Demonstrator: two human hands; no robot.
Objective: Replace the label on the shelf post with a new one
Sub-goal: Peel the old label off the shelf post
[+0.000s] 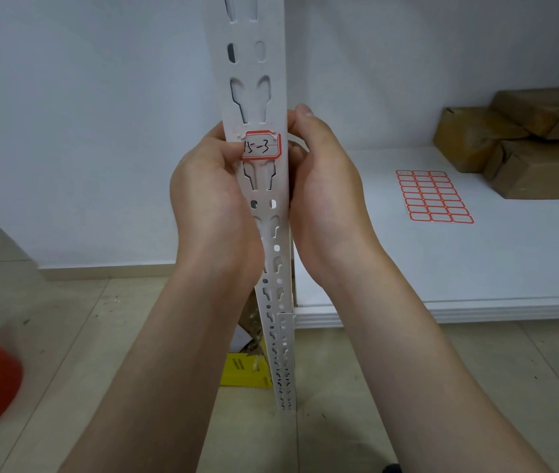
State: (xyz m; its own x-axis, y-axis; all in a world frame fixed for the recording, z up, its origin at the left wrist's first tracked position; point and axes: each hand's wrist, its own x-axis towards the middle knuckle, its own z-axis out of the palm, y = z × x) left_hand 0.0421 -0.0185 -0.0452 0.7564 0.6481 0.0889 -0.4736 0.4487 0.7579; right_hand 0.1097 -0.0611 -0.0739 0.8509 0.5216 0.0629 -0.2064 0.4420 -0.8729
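Picking at the old label (261,146), the person has both hands up on the white slotted shelf post (254,63). The left hand (210,186) is curled, its thumb and fingertip pinching the label's left edge. The right hand (326,179) is wrapped round the post's right edge at the same height, bracing it. The red-bordered label, with "15-3" written on it, sits on the near face of the post between two sets of slots. Its top edge looks ragged and partly lifted, with scraps of paper showing to the upper left. Most of it is stuck down and not yet peeled off.

The main risk seems to be tearing. The paper already looks frayed, so a sharp or sideways pull would likely shred it and leave strips and glue on the metal, and a fresh label would then sit unevenly. A slow peel close to the surface looks safer. The pinch is also small and could slip off the edge.

The sheet of new labels (433,196) lies to the right on the white shelf (476,268), well apart from both hands, with cardboard boxes (527,138) at the far right.
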